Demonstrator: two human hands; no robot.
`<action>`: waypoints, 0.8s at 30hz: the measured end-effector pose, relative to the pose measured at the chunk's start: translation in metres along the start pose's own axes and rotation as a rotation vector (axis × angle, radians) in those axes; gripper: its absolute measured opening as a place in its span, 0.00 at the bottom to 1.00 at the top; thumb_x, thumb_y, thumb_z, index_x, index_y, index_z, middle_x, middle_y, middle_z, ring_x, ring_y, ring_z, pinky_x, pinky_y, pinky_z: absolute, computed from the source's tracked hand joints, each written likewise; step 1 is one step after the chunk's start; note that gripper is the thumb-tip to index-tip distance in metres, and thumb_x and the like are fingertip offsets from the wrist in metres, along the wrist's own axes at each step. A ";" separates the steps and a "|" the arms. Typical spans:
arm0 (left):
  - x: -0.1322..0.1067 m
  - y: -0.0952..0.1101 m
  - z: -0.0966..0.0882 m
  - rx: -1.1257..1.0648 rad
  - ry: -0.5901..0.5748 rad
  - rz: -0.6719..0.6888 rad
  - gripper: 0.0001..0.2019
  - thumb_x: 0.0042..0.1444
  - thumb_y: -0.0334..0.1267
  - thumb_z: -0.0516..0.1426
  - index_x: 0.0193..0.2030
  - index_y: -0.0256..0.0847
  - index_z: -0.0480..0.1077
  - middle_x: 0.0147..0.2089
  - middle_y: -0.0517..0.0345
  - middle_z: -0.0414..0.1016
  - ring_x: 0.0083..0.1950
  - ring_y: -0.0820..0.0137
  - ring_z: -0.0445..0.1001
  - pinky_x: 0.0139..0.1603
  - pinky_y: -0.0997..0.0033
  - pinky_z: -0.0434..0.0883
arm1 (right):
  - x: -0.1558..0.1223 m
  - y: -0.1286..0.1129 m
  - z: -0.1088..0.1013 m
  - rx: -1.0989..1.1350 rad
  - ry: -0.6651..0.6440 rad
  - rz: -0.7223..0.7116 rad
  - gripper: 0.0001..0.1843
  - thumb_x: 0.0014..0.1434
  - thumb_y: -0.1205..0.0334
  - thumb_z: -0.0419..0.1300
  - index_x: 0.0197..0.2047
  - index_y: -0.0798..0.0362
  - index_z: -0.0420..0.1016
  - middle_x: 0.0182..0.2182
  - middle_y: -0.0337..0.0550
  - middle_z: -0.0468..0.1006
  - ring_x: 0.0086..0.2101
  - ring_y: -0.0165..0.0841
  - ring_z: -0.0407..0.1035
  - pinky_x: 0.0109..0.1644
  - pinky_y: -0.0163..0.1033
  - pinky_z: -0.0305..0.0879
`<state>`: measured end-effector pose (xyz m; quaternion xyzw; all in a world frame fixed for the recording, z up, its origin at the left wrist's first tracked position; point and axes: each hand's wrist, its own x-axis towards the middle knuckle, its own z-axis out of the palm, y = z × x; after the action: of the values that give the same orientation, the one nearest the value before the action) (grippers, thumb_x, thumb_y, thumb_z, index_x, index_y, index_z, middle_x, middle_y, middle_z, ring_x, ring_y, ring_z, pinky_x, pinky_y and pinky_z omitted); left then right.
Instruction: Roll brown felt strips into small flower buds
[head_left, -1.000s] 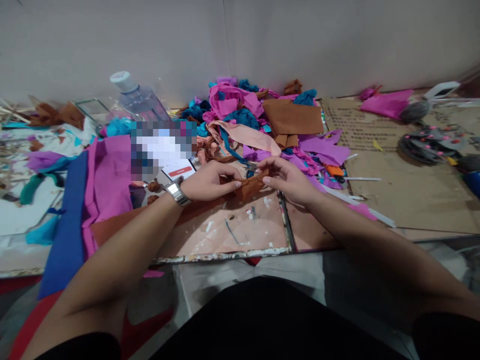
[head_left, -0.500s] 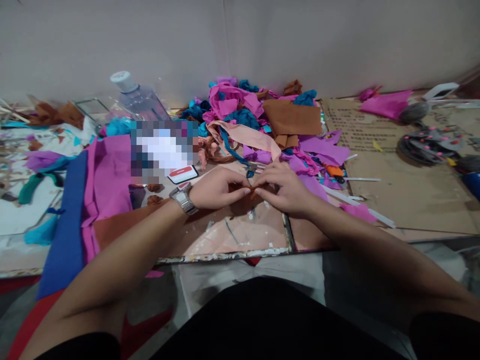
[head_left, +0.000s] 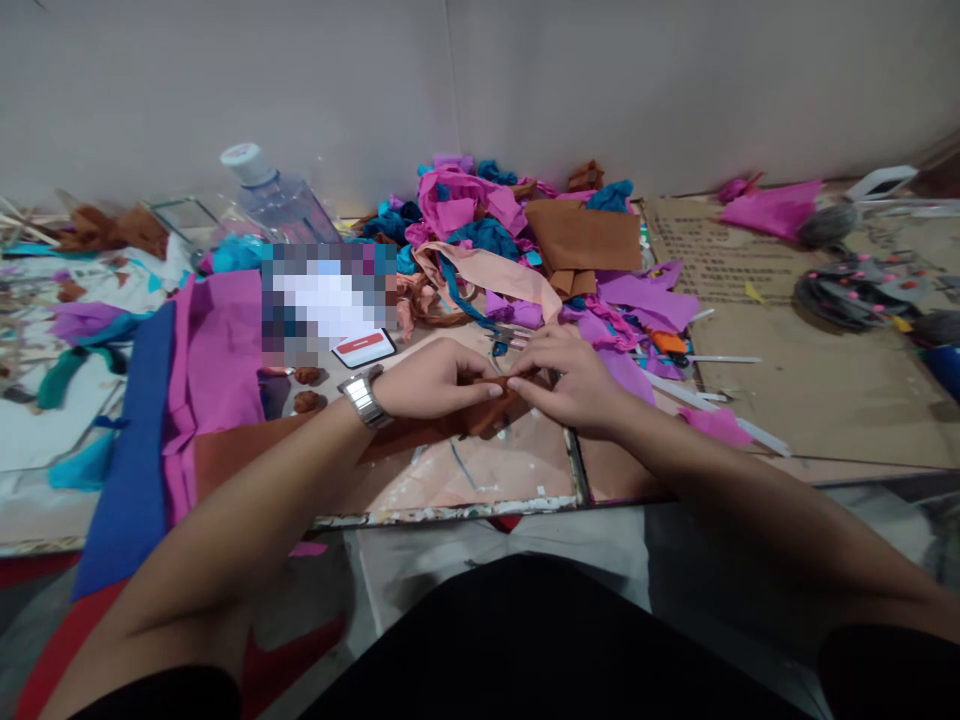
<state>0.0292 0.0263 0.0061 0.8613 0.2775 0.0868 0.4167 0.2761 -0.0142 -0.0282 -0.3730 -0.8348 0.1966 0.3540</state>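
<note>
Both my hands meet over a strip of brown crepe paper (head_left: pixel 420 432) that runs left across a pinkish glass board (head_left: pixel 480 470). My left hand (head_left: pixel 431 379), with a metal watch on its wrist, pinches the crumpled end of the strip. My right hand (head_left: pixel 574 380) pinches the same crumpled end from the right, fingertips touching those of the left. Scissors (head_left: pixel 506 335) lie just beyond the hands.
A heap of pink, teal, purple and brown paper scraps (head_left: pixel 510 230) lies behind the hands. A plastic bottle (head_left: pixel 277 200) stands at the back left. Blue and magenta sheets (head_left: pixel 187 390) lie left. Cardboard (head_left: pixel 810 370) with coiled wire (head_left: pixel 855 290) lies right.
The hands dropped slightly toward the board and drew together; the brown paper end, held up and spread a second ago, is now bunched tight between the fingertips.
</note>
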 end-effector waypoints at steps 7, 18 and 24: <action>0.003 -0.007 0.001 -0.150 -0.050 -0.084 0.19 0.67 0.51 0.58 0.40 0.36 0.81 0.29 0.62 0.68 0.30 0.75 0.59 0.33 0.75 0.59 | -0.003 0.001 0.002 -0.047 0.016 -0.033 0.04 0.64 0.58 0.68 0.42 0.46 0.84 0.36 0.42 0.84 0.45 0.42 0.72 0.56 0.53 0.58; 0.005 -0.008 0.009 -0.217 -0.039 -0.096 0.18 0.66 0.49 0.59 0.35 0.35 0.78 0.27 0.63 0.63 0.29 0.76 0.57 0.31 0.75 0.57 | -0.003 -0.001 0.003 -0.058 0.025 -0.051 0.05 0.64 0.59 0.66 0.42 0.46 0.84 0.34 0.43 0.83 0.43 0.42 0.72 0.54 0.53 0.61; 0.005 -0.007 0.011 -0.235 -0.047 -0.095 0.18 0.64 0.50 0.60 0.33 0.35 0.77 0.25 0.65 0.61 0.27 0.77 0.55 0.30 0.75 0.56 | -0.003 -0.002 0.003 -0.052 0.023 -0.059 0.04 0.63 0.60 0.66 0.40 0.47 0.84 0.34 0.42 0.83 0.42 0.41 0.73 0.54 0.52 0.61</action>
<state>0.0348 0.0249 -0.0065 0.7942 0.2960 0.0789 0.5248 0.2738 -0.0177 -0.0306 -0.3597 -0.8462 0.1600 0.3591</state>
